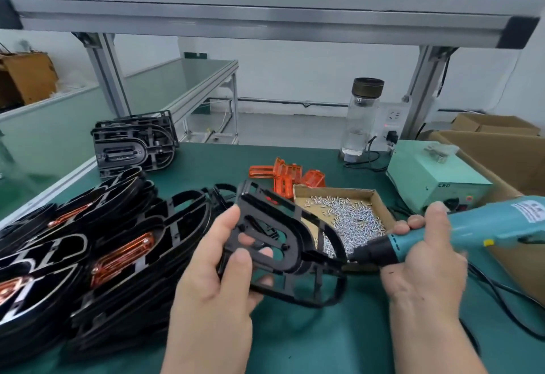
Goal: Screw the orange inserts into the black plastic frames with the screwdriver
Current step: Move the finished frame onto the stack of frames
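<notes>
Left hand [218,258] grips a black frame [283,243] tilted up off the tabletop [309,341], beside the screw box [345,214]; right hand [424,258] grasps the screwdriver [460,235], its tip at the frame to drive a screw

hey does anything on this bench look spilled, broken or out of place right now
Nothing looks spilled or damaged. The screws stay inside their cardboard tray, the loose orange inserts sit in a small pile behind it, and the black frames are stacked roughly but intact at left.
</notes>
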